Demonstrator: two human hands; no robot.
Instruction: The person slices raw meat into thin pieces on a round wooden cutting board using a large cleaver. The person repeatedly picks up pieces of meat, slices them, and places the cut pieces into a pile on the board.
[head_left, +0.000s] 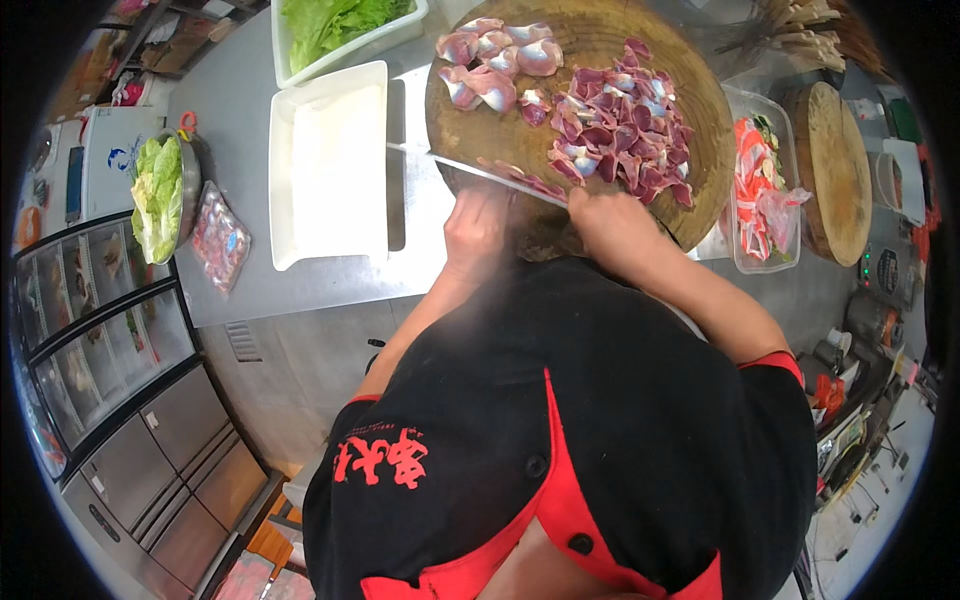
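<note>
My right hand grips a knife, whose long blade points left across the near edge of a round wooden chopping board. Just below the blade, my left hand has its fingers curled at the board's near left edge; whether it pinches anything is hidden. Dark red slices lie along the far side of the blade. A heap of cut gizzards covers the board's right half. Several larger whole gizzards sit at its far left, with a single small piece between the two groups.
Left of the board stands a white rectangular tray; behind it is a tub of lettuce. A bowl of leafy greens and a sealed bag are farther left. Rightward are a plastic container and another round board.
</note>
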